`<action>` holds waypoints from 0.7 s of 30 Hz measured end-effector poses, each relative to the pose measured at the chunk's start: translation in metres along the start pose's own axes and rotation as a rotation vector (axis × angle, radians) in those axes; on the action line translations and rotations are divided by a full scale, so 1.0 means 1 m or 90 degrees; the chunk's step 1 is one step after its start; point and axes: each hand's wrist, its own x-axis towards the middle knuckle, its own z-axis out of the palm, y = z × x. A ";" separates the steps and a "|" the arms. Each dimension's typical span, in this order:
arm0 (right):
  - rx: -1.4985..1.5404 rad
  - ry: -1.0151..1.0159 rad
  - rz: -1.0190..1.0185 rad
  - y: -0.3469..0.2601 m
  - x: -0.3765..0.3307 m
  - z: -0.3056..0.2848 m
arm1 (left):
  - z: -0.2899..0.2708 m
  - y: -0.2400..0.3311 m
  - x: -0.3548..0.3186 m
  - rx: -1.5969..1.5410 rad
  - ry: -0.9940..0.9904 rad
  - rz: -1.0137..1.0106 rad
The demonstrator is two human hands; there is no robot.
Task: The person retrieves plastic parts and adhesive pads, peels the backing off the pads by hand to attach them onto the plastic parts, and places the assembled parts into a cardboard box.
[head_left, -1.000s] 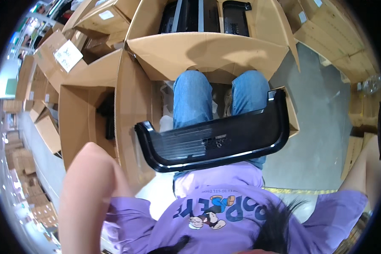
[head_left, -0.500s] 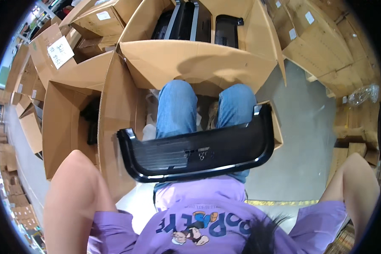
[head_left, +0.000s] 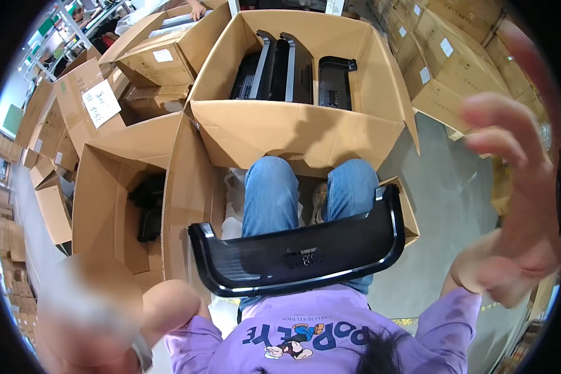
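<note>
Across my thighs lies a long black plastic panel (head_left: 302, 260) with raised curved ends and a glossy, partly see-through face. Neither hand touches it. Raised at the far right, my right hand (head_left: 523, 168) is open, its fingers bent and apart with nothing visible between them. At the lower left, my left hand (head_left: 87, 305) is close to the camera and smeared by motion, so its fingers cannot be made out. Ahead of my knees stands a large open carton (head_left: 299, 132), in which several similar black panels (head_left: 335, 84) stand.
A second open carton (head_left: 109, 206) on my left holds dark parts (head_left: 149, 202) in its shadow. Stacked cartons (head_left: 464, 68) line the right side. A small carton (head_left: 410, 215) sits by my right knee. At the top, another person's hand (head_left: 197, 10) reaches over a box.
Both hands have come up into view, the right high at the side, the left low. My view has tilted, so the cartons sit lower in it. The panel stays on my lap.
</note>
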 end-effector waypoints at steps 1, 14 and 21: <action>0.007 -0.033 0.000 0.003 -0.002 0.005 | -0.009 -0.010 -0.004 -0.098 -0.012 -0.103; -0.162 0.226 0.047 0.045 -0.010 -0.010 | 0.001 -0.070 -0.034 -0.093 0.084 -0.296; -0.117 0.141 0.036 0.038 0.001 -0.001 | 0.005 -0.077 -0.039 -0.071 0.199 -0.366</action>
